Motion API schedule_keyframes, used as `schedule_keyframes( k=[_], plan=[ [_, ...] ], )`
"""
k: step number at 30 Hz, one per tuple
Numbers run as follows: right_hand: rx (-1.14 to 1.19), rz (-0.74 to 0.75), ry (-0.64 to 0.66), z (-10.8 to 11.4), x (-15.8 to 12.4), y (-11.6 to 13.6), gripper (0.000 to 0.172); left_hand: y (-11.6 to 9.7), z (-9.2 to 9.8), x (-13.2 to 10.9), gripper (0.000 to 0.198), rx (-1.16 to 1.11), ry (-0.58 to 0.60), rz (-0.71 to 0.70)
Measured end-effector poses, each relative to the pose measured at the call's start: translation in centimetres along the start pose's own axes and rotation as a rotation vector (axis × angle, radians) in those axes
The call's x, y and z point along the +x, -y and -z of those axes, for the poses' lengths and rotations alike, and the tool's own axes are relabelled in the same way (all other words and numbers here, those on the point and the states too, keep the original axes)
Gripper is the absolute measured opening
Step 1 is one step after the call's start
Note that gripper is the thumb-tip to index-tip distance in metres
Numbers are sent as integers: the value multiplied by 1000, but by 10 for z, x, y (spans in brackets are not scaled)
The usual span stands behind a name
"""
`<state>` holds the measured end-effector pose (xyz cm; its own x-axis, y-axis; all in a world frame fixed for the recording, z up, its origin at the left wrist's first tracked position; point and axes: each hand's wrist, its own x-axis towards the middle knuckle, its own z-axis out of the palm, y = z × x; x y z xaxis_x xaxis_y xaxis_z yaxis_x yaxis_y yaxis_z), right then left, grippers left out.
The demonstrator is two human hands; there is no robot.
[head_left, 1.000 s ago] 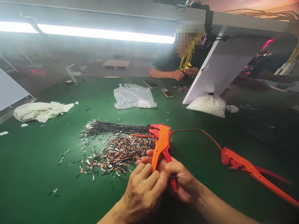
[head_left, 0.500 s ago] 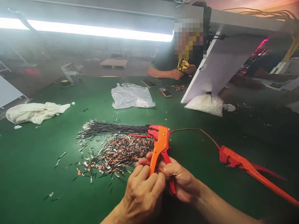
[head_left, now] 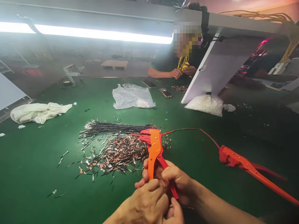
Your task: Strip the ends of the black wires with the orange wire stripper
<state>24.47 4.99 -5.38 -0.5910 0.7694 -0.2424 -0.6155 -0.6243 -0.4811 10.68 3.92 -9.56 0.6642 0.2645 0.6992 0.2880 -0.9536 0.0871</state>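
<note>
Reference point: the held wire stripper (head_left: 154, 141). Left of it, a pile of wire clippings (head_left: 123, 152) and, just beyond the pile, black wires (head_left: 116, 128) obstruct any low pass. Right of it, green tabletop (head_left: 193, 151) gives passage up to a second wire stripper (head_left: 246, 164); a red cord (head_left: 184, 128) bounds the far side. Near side obstructed by left hand (head_left: 146, 200) and right hand (head_left: 179, 180) at its handles.

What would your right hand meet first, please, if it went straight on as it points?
Beyond the orange tool it holds, the right hand would probably meet the pile of short wires first, though depth is unclear and it might pass above.
</note>
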Motion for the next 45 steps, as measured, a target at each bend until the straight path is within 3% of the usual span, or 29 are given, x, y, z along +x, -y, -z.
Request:
schedule_keyframes(
  k=[9, 14, 20, 23, 25, 27, 30, 35, 40, 45],
  plan=[
    [6, -152, -52, 2, -6, 5, 56, -10, -5, -6, 28, 123, 58, -51],
    [-32, -163, -15, 9, -9, 7, 57, -9, 0, -1, 30, 135, -12, -81],
    [-127, 5, -27, 3, -12, 13, 59, -7, 18, 22, 36, -95, -273, 77],
    [-316, 99, -122, -6, -16, 20, 52, -1, 37, 29, 14, -52, -199, 214],
    [-439, 161, -157, -10, -17, 22, 44, 7, 45, 30, 16, 13, -363, 339],
    [-515, 230, -140, -10, -17, 19, 39, 15, 49, 31, 22, 126, -417, 384],
    [-530, 279, -61, -7, -16, 13, 37, 25, 48, 31, 21, 275, -375, 385],
    [-572, 217, 18, -6, -17, 11, 32, 28, 49, 36, 17, 445, -361, 355],
    [-590, 244, -22, -10, -19, 15, 36, 27, 52, 38, 11, 511, -334, 351],
    [-663, 203, -42, -10, -18, 13, 21, 26, 48, 37, 17, 500, -316, 349]
  ],
)
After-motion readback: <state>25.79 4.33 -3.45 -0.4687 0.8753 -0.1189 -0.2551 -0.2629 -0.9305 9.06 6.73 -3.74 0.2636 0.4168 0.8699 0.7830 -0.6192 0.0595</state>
